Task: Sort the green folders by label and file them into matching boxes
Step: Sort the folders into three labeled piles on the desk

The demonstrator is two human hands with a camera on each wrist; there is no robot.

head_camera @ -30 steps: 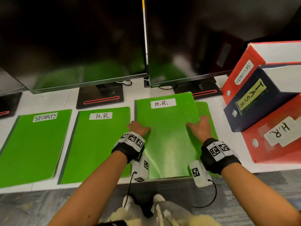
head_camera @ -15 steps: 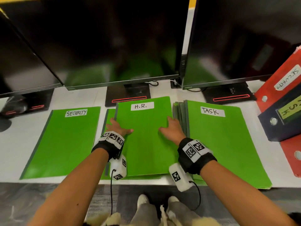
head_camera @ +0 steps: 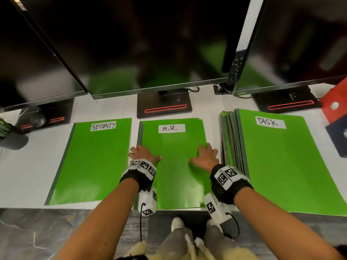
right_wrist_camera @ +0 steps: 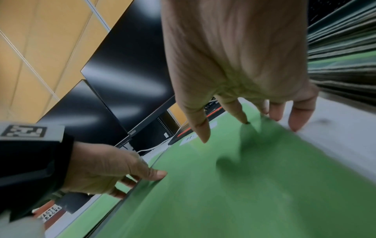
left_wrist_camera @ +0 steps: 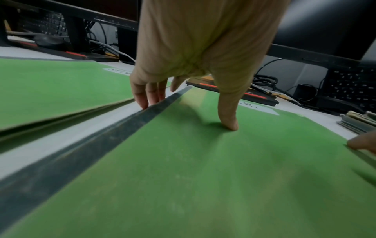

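Note:
Three green folders lie side by side on the white desk (head_camera: 24,175): SECURITY (head_camera: 93,162) on the left, H.R. (head_camera: 174,166) in the middle and TASK (head_camera: 285,166) on a thick pile (head_camera: 229,139) at the right. Both hands are on the H.R. folder (left_wrist_camera: 203,177) (right_wrist_camera: 244,185), which lies flat. My left hand (head_camera: 142,152) (left_wrist_camera: 183,104) pinches its dark spine edge, thumb on top and fingers down the side. My right hand (head_camera: 205,155) (right_wrist_camera: 244,120) rests at the right edge, fingers spread and fairly straight. A red box (head_camera: 334,106) and a dark blue box (head_camera: 338,136) show at the far right.
Three dark monitors on black stands (head_camera: 163,104) line the back of the desk, close behind the folders. A dark cup (head_camera: 13,137) stands at the far left. The desk's front edge runs just below the folders, with carpet and my feet beneath.
Both hands carried the H.R. folder leftward off the right-hand pile, uncovering the TASK folder, and set it down on the other H.R. folder. My view shifted left; the boxes slid nearly out of frame.

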